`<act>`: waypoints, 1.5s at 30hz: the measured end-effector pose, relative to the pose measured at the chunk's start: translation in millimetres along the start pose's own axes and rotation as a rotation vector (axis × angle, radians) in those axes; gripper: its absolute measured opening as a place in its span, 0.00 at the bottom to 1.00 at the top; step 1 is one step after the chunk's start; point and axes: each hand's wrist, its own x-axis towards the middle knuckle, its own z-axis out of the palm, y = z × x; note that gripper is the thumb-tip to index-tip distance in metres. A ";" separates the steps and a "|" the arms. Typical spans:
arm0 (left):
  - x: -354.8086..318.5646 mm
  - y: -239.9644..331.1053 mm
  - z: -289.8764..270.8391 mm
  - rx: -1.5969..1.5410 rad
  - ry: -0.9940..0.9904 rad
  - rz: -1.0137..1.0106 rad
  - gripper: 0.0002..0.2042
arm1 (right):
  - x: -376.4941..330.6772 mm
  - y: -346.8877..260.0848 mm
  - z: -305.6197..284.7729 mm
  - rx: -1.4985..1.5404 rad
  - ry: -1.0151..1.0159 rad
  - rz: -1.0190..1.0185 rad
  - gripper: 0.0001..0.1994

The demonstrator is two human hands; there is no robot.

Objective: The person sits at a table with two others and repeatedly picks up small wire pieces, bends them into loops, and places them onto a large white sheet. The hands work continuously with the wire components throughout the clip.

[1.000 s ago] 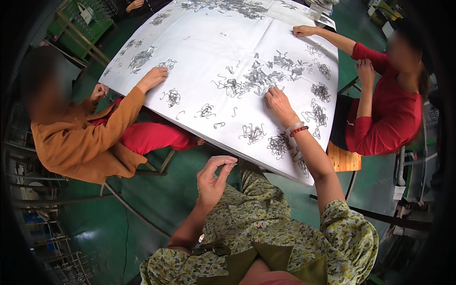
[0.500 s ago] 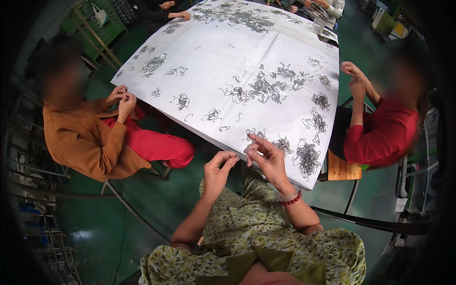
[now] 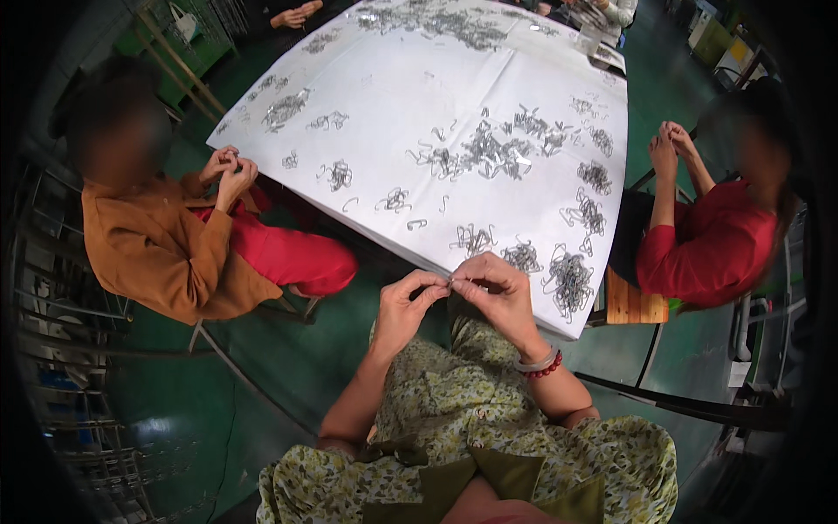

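Observation:
My left hand and my right hand meet at the fingertips just off the table's near edge. Both are closed in a pinch on a small metal piece, mostly hidden by the fingers, so its exact shape cannot be made out. A red bead bracelet and a pale bangle circle my right wrist. Just beyond my hands, on the white-covered table, lie small piles of bent wire hooks. A denser hook pile sits by the near right corner.
Farther in lies a heap of small metal pieces, with another large heap at the far end. A co-worker in brown sits at the left, one in red at the right by a wooden stool. Others work at the far side.
My hands have come together; the right fingers, more spread before with a thin metal piece at them, now pinch against the left fingertips. The co-worker at the right has brought both hands together.

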 end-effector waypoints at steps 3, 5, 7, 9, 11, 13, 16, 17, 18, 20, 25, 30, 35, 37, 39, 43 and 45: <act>-0.3 6.7 -5.9 0.183 -0.104 -0.022 0.06 | -1.1 -1.6 -3.3 -0.025 -0.011 0.091 0.03; -0.4 4.9 -9.0 0.117 -0.130 -0.058 0.06 | -5.7 -2.0 1.0 -0.012 -0.006 0.131 0.04; -1.7 -1.7 -12.6 0.067 -0.148 -0.025 0.07 | -7.9 1.8 1.6 -0.101 -0.025 0.072 0.05; 0.1 -9.8 -14.7 0.023 -0.149 0.063 0.08 | -10.6 2.7 2.7 -0.163 -0.034 0.012 0.05; 18.6 -7.2 -17.8 -0.032 -0.053 -0.037 0.10 | -11.7 -2.3 3.2 -0.160 0.007 0.037 0.05; 53.5 -8.8 -26.5 0.158 -0.025 -0.100 0.10 | -12.2 -6.7 2.8 -0.143 0.055 0.085 0.06; 116.1 -32.6 -18.4 0.745 0.008 0.051 0.11 | -9.6 -3.1 -4.0 -0.205 0.022 0.016 0.06; 134.5 -39.0 -11.2 0.957 -0.004 0.059 0.10 | -8.4 -1.4 -5.4 -0.206 0.019 0.001 0.05; 148.4 -48.9 -3.2 1.040 -0.018 0.083 0.10 | -8.1 0.0 -6.2 -0.210 0.016 -0.012 0.05; 167.4 -70.6 10.6 1.212 -0.040 0.127 0.10 | -8.4 3.0 -8.3 -0.216 0.020 0.007 0.06; 172.0 -106.7 22.8 1.256 -0.003 0.236 0.06 | -10.6 6.7 -10.6 -0.193 0.037 0.145 0.08; 135.2 -68.3 13.7 0.650 -0.049 0.046 0.06 | -14.2 15.9 -8.1 -0.034 0.075 0.172 0.08; 67.8 10.6 2.2 -0.135 -0.117 -0.221 0.08 | -13.3 22.6 -5.5 -0.006 0.212 0.245 0.11; 43.8 29.9 3.1 -0.328 -0.152 -0.263 0.07 | -14.3 26.5 -8.4 -0.043 0.210 0.268 0.10; 31.1 31.7 2.8 -0.248 -0.222 -0.240 0.06 | -15.3 28.0 -7.1 -0.017 0.221 0.271 0.09; 25.3 24.0 5.0 -0.146 -0.250 -0.208 0.03 | -18.2 25.3 -2.0 -0.026 0.221 0.164 0.08; 26.5 18.7 4.7 -0.143 -0.242 -0.175 0.03 | -18.7 23.9 1.4 -0.025 0.226 0.105 0.08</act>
